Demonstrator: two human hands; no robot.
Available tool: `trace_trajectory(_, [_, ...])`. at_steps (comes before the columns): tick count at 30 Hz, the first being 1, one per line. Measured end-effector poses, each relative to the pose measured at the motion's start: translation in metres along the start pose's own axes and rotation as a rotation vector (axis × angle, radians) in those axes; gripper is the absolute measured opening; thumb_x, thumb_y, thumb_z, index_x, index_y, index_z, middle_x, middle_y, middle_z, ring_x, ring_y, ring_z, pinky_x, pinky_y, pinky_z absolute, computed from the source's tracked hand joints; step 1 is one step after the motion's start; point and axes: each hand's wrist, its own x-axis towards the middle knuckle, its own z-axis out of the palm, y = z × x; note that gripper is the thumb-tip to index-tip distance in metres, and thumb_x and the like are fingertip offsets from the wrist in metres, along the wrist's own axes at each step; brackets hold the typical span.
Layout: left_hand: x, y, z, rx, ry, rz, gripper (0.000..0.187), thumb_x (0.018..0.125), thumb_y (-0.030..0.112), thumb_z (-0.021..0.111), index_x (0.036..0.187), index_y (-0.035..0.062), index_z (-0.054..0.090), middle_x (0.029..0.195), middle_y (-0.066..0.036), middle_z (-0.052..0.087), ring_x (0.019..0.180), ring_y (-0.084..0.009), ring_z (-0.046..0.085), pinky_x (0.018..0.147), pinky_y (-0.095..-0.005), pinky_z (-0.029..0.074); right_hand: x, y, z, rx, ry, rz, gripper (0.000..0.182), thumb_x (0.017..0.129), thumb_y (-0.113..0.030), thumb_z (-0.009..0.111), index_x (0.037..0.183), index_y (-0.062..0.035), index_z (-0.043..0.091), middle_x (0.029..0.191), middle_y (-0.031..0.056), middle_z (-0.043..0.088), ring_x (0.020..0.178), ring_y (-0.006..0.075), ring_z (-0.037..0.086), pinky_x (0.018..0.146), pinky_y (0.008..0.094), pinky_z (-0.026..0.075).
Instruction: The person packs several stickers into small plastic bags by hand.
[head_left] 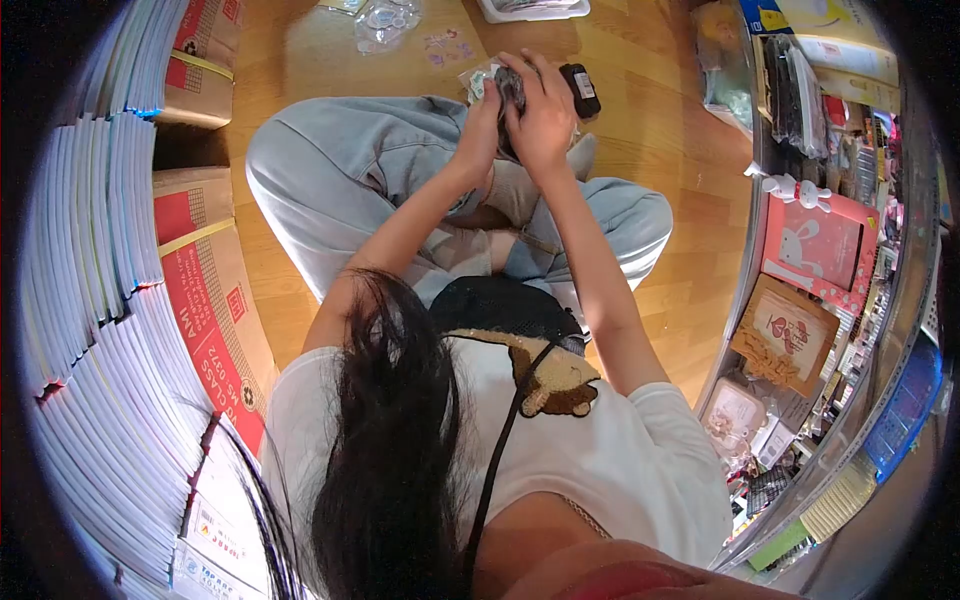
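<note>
Above my crossed legs, both of my hands are close together around a small dark, shiny, crumpled-looking thing [511, 88]; its kind I cannot make out. My left hand [481, 135] grips it from the left side, thumb up. Over its top and right side curl the fingers of my right hand [545, 110]. A small clear packet with pale green and white contents [478, 84] lies just beyond my left fingertips. Right beside my right hand, a black object with a white label [581, 90] rests on the wooden floor.
Stacked books or notebooks [95, 220] and red-brown cartons [215, 290] line the left. A crowded shelf on the right holds a pink bunny frame [815, 245] and a wooden frame [785, 335]. Clear plastic packaging [387, 22], stickers [448, 47] and a white tray [535, 12] lie ahead.
</note>
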Motion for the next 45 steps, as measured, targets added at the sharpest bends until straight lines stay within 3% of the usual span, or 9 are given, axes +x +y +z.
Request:
trace_trajectory(7, [-0.006, -0.01, -0.002, 0.309, -0.086, 0.127, 0.043, 0.092, 0.036, 0.044, 0.098, -0.0044, 0.057, 0.089, -0.003, 0.057, 0.084, -0.0088, 0.049, 0.074, -0.0249, 0.041, 0.019, 0.053, 0.011, 0.031, -0.25, 0.608, 0.029, 0.08, -0.028, 0.056, 0.101, -0.0082, 0.056, 0.1, 0.0169, 0.057, 0.087, 0.0364, 0.056, 0.073, 0.044, 0.045])
trace_trajectory(13, [-0.002, 0.024, 0.005, 0.26, -0.04, 0.413, 0.046, 0.093, 0.029, 0.043, 0.127, -0.0019, 0.039, 0.107, -0.008, 0.058, 0.087, -0.0121, 0.054, 0.076, -0.0244, 0.042, -0.017, 0.077, 0.001, 0.144, 0.004, 0.592, 0.039, 0.08, -0.032, 0.056, 0.105, -0.0033, 0.05, 0.096, 0.0191, 0.056, 0.091, 0.035, 0.055, 0.078, 0.0383, 0.043])
trace_trajectory(16, [-0.002, 0.024, 0.002, 0.595, -0.184, 0.534, 0.057, 0.091, 0.025, 0.045, 0.137, 0.0034, 0.019, 0.127, -0.011, 0.047, 0.118, -0.0214, 0.042, 0.099, -0.033, 0.03, -0.036, 0.043, 0.006, 0.921, -0.104, 0.95, 0.065, 0.084, -0.051, 0.046, 0.126, -0.0017, 0.036, 0.125, 0.0167, 0.043, 0.114, 0.0281, 0.043, 0.093, 0.0364, 0.034])
trace_trajectory(20, [0.006, 0.006, -0.007, 1.331, -0.336, 0.762, 0.081, 0.082, 0.03, 0.055, 0.14, 0.0098, 0.002, 0.133, -0.002, 0.042, 0.126, -0.0312, 0.031, 0.104, -0.053, 0.016, -0.016, 0.005, -0.03, 1.76, -0.149, 1.295, 0.074, 0.088, -0.056, 0.036, 0.137, -0.0033, 0.019, 0.14, 0.0098, 0.025, 0.125, 0.0231, 0.03, 0.101, 0.0358, 0.026])
trace_trajectory(23, [0.009, 0.011, -0.009, 1.299, -0.417, 0.737, 0.088, 0.074, 0.024, 0.062, 0.14, 0.0079, 0.006, 0.14, -0.008, 0.029, 0.125, -0.027, 0.033, 0.102, -0.0543, 0.019, -0.016, 0.022, -0.031, 1.734, -0.295, 1.308, 0.057, 0.087, -0.054, 0.04, 0.127, -0.013, 0.041, 0.122, 0.006, 0.049, 0.111, 0.0221, 0.047, 0.09, 0.0396, 0.039])
trace_trajectory(26, [0.005, 0.008, -0.008, 1.319, -0.392, 0.709, 0.095, 0.07, 0.027, 0.066, 0.14, 0.0066, 0.004, 0.14, -0.014, 0.028, 0.126, -0.0308, 0.03, 0.102, -0.0544, 0.019, -0.015, 0.015, -0.032, 1.353, -0.32, 1.285, 0.048, 0.094, -0.039, 0.034, 0.128, -0.0055, 0.037, 0.123, 0.0074, 0.046, 0.113, 0.0209, 0.045, 0.096, 0.0367, 0.034])
trace_trajectory(29, [0.007, 0.002, -0.004, 1.165, -0.147, 0.835, 0.1, 0.067, 0.026, 0.068, 0.139, 0.0045, 0.002, 0.137, -0.019, 0.03, 0.125, -0.0345, 0.032, 0.101, -0.0486, 0.025, -0.025, 0.02, -0.025, 1.462, -0.192, 1.269, 0.042, 0.094, -0.037, 0.035, 0.123, -0.0071, 0.043, 0.116, 0.0046, 0.052, 0.106, 0.0183, 0.049, 0.092, 0.0351, 0.037])
trace_trajectory(38, [0.006, -0.002, -0.004, 0.743, -0.2, 0.434, 0.097, 0.064, 0.014, 0.068, 0.139, 0.0045, 0.008, 0.12, -0.021, 0.049, 0.109, -0.0327, 0.05, 0.095, -0.035, 0.035, -0.027, 0.018, -0.022, 1.5, 0.107, 1.159, 0.051, 0.091, -0.046, 0.037, 0.125, -0.008, 0.041, 0.123, 0.0049, 0.047, 0.112, 0.0194, 0.043, 0.096, 0.0339, 0.031])
trace_trajectory(45, [0.013, 0.012, -0.013, 0.579, 0.02, 0.602, 0.057, 0.075, 0.004, 0.054, 0.129, 0.0035, 0.037, 0.119, -0.017, 0.053, 0.108, -0.0229, 0.051, 0.093, -0.0298, 0.037, -0.034, 0.046, -0.029, 1.161, 0.115, 0.976, 0.04, 0.093, -0.033, 0.038, 0.121, -0.0044, 0.045, 0.116, 0.0052, 0.052, 0.105, 0.0197, 0.049, 0.091, 0.0342, 0.037])
